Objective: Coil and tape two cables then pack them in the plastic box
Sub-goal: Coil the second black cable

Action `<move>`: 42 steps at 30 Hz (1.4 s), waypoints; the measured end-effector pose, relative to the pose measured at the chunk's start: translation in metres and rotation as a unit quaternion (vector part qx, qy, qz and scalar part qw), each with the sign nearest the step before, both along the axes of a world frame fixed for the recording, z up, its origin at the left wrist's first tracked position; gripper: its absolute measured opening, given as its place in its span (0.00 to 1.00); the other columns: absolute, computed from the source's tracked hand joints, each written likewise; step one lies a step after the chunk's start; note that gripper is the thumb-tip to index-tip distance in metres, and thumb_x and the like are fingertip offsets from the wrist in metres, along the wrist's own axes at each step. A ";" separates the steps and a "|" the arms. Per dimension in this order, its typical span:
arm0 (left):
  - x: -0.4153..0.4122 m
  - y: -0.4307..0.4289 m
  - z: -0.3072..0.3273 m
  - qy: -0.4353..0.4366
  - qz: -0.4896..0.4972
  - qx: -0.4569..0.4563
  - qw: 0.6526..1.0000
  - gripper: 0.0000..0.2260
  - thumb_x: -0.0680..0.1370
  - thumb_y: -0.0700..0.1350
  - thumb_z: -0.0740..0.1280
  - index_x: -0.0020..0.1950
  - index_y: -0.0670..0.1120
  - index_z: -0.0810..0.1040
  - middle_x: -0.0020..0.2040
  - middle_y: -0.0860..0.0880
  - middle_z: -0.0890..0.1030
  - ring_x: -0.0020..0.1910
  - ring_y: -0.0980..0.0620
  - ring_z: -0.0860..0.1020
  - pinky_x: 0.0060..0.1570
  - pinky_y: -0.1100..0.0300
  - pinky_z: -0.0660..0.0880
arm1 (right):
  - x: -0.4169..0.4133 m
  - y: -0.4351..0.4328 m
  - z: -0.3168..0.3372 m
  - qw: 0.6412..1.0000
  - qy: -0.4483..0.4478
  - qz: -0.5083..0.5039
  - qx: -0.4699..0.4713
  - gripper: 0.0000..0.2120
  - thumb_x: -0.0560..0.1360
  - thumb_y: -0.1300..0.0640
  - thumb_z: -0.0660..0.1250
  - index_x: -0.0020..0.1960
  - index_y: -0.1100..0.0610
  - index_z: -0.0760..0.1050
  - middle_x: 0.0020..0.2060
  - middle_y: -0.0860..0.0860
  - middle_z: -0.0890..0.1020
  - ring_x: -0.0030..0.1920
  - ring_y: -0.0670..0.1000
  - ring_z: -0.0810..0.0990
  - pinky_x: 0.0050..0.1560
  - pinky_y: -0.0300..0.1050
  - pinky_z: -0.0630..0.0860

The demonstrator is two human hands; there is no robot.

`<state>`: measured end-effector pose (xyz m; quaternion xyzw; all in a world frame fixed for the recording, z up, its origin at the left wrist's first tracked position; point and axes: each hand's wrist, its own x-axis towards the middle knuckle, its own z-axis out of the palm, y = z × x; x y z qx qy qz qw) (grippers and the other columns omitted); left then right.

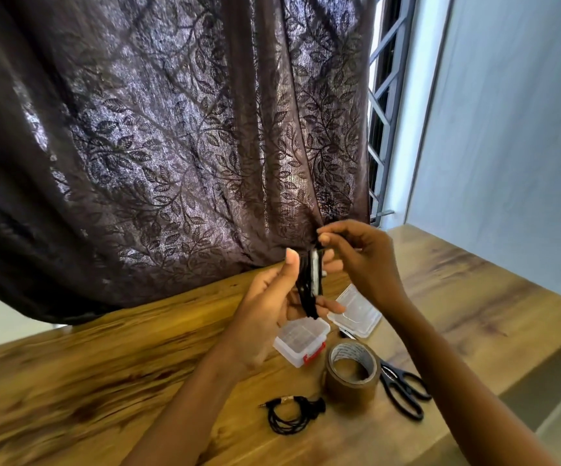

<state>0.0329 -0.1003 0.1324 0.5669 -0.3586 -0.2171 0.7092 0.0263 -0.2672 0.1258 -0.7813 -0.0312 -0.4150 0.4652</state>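
On table (104, 381), open plastic box (300, 341), lid (356, 311) beside, left hand (265, 317) gripping cable (307, 297)

- The left part of the table (87, 381) shows only bare wood, so a hand passes there freely.
- The curtain (171, 146) hangs down to the far table edge and closes that side.
- The left hand (269, 297) and the right hand (356, 253) hold a cable bundle (311, 284) in the air, over the open plastic box (300, 341).
- On the right, the lid (354, 311), the tape roll (353, 371) and the scissors (403, 391) lie close together; the gaps between them look narrow, though the wide lens may deceive.
- The coiled cable (292, 413) lies between the forearms, near the tape roll.
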 end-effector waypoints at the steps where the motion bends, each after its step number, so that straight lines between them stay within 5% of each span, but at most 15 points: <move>1: 0.002 0.000 0.002 0.014 0.000 -0.017 1.000 0.21 0.74 0.56 0.53 0.56 0.46 0.78 0.53 0.51 0.84 0.35 0.50 0.83 0.34 0.64 0.78 | 0.000 0.004 -0.008 1.000 0.006 0.002 0.003 0.06 0.72 0.60 0.67 0.45 0.52 0.80 0.37 0.44 0.82 0.36 0.39 0.79 0.39 0.32 0.72; 5: 0.010 0.001 0.006 0.048 0.024 -0.077 0.996 0.21 0.73 0.55 0.55 0.57 0.46 0.76 0.54 0.50 0.84 0.39 0.50 0.83 0.37 0.64 0.79 | -0.006 0.019 -0.036 1.000 0.017 -0.005 -0.006 0.09 0.72 0.58 0.63 0.48 0.51 0.80 0.37 0.43 0.80 0.37 0.40 0.78 0.38 0.34 0.73; 8: 0.016 0.003 0.005 0.052 0.057 -0.092 0.993 0.20 0.72 0.55 0.55 0.58 0.47 0.76 0.57 0.52 0.82 0.49 0.48 0.83 0.45 0.62 0.79 | -0.011 0.030 -0.051 0.997 0.025 -0.012 -0.075 0.11 0.74 0.60 0.63 0.54 0.57 0.80 0.40 0.50 0.81 0.38 0.45 0.78 0.36 0.40 0.76; 12: 0.020 0.005 0.000 0.047 0.074 -0.079 0.993 0.19 0.72 0.54 0.54 0.58 0.49 0.73 0.46 0.58 0.84 0.54 0.51 0.80 0.55 0.61 0.77 | -0.025 0.048 -0.053 0.993 0.094 0.030 -0.067 0.17 0.77 0.64 0.62 0.61 0.48 0.72 0.41 0.48 0.78 0.39 0.46 0.77 0.39 0.40 0.78; 14: 0.021 0.005 -0.004 0.045 0.082 -0.076 0.993 0.19 0.73 0.54 0.54 0.60 0.50 0.72 0.47 0.61 0.84 0.57 0.53 0.78 0.59 0.61 0.74 | -0.033 0.055 -0.049 0.988 0.134 0.079 0.007 0.16 0.77 0.64 0.62 0.55 0.43 0.72 0.40 0.48 0.80 0.38 0.44 0.78 0.37 0.39 0.77; 17: 0.021 0.004 -0.008 0.055 0.086 -0.083 0.991 0.18 0.73 0.54 0.54 0.59 0.51 0.74 0.49 0.62 0.83 0.64 0.55 0.74 0.67 0.58 0.67 | -0.040 0.061 -0.037 0.961 0.136 0.150 0.189 0.05 0.75 0.65 0.65 0.47 0.57 0.72 0.38 0.56 0.81 0.33 0.45 0.79 0.34 0.37 0.77; 23: 0.021 0.002 -0.013 0.077 0.077 -0.094 0.990 0.15 0.76 0.49 0.55 0.61 0.49 0.73 0.49 0.60 0.84 0.63 0.54 0.74 0.64 0.58 0.70 | -0.046 0.057 -0.023 0.877 0.138 0.269 0.373 0.09 0.72 0.68 0.64 0.52 0.66 0.75 0.43 0.60 0.82 0.37 0.50 0.80 0.38 0.39 0.78; 27: 0.023 0.005 -0.019 0.084 0.055 -0.092 0.991 0.22 0.76 0.31 0.53 0.64 0.50 0.70 0.50 0.61 0.83 0.65 0.52 0.73 0.54 0.63 0.76 | -0.043 0.057 -0.031 0.937 0.112 0.210 0.254 0.10 0.71 0.72 0.65 0.50 0.63 0.76 0.42 0.59 0.82 0.37 0.48 0.81 0.37 0.36 0.77; 31: 0.019 0.005 -0.027 0.092 0.046 -0.085 0.991 0.29 0.65 0.35 0.56 0.67 0.47 0.70 0.54 0.55 0.83 0.64 0.51 0.74 0.63 0.52 0.71 | -0.038 0.060 -0.041 0.988 0.052 0.091 0.109 0.05 0.70 0.59 0.71 0.46 0.56 0.80 0.37 0.48 0.82 0.36 0.47 0.80 0.36 0.39 0.76; 36: 0.012 0.003 -0.036 0.129 0.031 -0.097 0.986 0.28 0.68 0.38 0.56 0.68 0.45 0.69 0.60 0.47 0.79 0.54 0.54 0.77 0.49 0.65 0.74 | -0.035 0.062 -0.049 0.995 0.020 0.006 0.094 0.07 0.64 0.48 0.73 0.39 0.50 0.81 0.47 0.43 0.78 0.51 0.46 0.77 0.48 0.38 0.75; 42: 0.007 0.005 -0.047 0.194 0.041 -0.129 0.972 0.20 0.76 0.33 0.52 0.63 0.43 0.73 0.58 0.48 0.80 0.57 0.50 0.75 0.62 0.57 0.69 | -0.034 0.070 -0.059 0.998 0.032 -0.027 0.045 0.07 0.66 0.59 0.75 0.39 0.51 0.79 0.47 0.43 0.82 0.49 0.43 0.76 0.45 0.32 0.73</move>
